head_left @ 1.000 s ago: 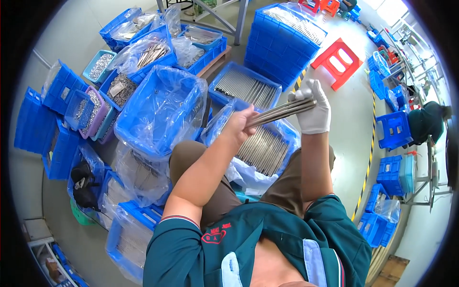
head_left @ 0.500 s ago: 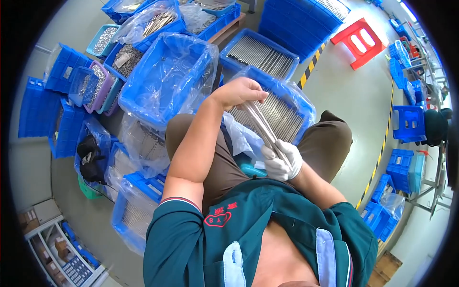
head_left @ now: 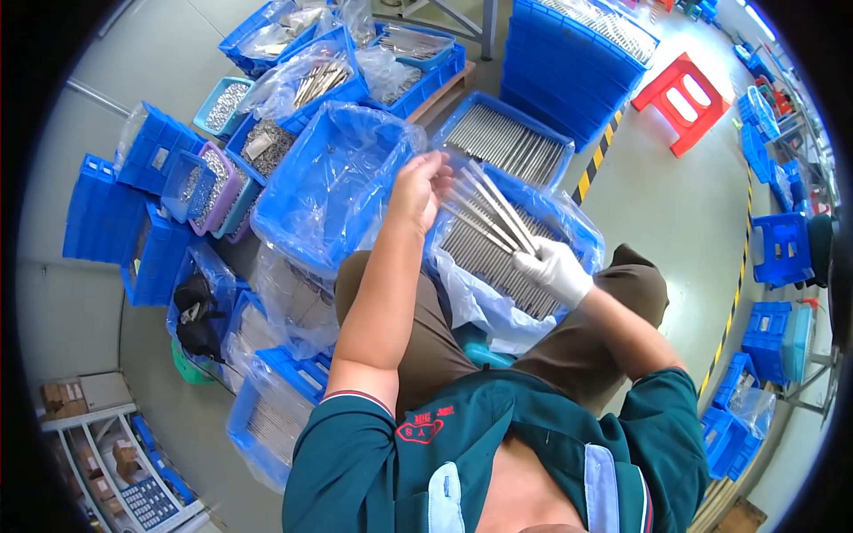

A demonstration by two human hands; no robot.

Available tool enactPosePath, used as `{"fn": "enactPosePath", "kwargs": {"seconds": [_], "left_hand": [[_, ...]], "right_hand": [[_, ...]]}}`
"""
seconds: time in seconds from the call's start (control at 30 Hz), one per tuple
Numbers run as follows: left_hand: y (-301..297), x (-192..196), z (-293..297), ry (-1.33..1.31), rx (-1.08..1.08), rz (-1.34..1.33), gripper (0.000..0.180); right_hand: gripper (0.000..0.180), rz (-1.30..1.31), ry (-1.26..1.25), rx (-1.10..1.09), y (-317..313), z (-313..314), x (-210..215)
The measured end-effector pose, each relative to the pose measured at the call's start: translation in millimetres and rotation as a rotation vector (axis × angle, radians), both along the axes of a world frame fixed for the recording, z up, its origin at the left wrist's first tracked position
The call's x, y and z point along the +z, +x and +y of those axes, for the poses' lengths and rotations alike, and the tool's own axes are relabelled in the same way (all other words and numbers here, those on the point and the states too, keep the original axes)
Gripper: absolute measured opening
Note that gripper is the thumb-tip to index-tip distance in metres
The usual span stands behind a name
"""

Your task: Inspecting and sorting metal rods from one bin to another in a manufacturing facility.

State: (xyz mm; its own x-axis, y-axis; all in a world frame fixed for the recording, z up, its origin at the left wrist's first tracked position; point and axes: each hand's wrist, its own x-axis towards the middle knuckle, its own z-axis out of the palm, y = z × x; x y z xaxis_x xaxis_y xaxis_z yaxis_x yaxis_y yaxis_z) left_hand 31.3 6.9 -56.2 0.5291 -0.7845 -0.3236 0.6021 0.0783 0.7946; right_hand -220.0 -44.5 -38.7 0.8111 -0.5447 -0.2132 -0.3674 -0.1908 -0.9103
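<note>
My right hand (head_left: 555,272), in a white glove, grips one end of several slim silver metal rods (head_left: 503,213). They fan out toward the far left, their far ends blurred. Beside those ends is my bare left hand (head_left: 418,192), fingers loosely bent and apart, holding nothing that I can see. Beneath the rods, between my knees, stands a blue crate (head_left: 586,235) lined with clear plastic and filled with rows of similar rods (head_left: 506,271). White sheeting (head_left: 480,311) hangs over its near edge.
A plastic-lined blue crate (head_left: 267,213) stands to the left, another rod-filled crate (head_left: 442,133) just beyond. Small-parts baskets (head_left: 233,178) sit farther left. Tall stacked blue crates (head_left: 542,80) and a red plastic stool (head_left: 721,108) are at the far right, near striped floor tape (head_left: 597,160).
My left hand has come off the rod bundle and moved slightly left. The rods have spread into a fan. My right hand has moved right and farther from my body, still gripping them.
</note>
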Motion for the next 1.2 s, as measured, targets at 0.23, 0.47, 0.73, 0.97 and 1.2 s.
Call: {"fn": "enactPosePath", "kwargs": {"seconds": [0.23,0.47,0.73,0.97,1.2], "left_hand": [[-12,11,0,-0.155,-0.11,0.285,0.02],[-22,20,-10,-0.18,-0.056,0.346,0.017],[-35,23,-16,-0.211,-0.047,0.291,0.02],[-44,19,-17,-0.196,0.027,0.168,0.023],[-65,5,-26,0.002,0.251,-1.21,0.027]], "right_hand": [[0.03,0.01,0.34,-0.201,-1,-44,14],[0.019,-0.087,0.507,-0.26,-1,-38,3],[0.019,0.004,0.167,-0.311,3,-38,-6],[0.021,0.007,0.185,-0.356,4,-37,-9],[0.023,-0.027,0.013,-0.376,4,-36,-9]]}}
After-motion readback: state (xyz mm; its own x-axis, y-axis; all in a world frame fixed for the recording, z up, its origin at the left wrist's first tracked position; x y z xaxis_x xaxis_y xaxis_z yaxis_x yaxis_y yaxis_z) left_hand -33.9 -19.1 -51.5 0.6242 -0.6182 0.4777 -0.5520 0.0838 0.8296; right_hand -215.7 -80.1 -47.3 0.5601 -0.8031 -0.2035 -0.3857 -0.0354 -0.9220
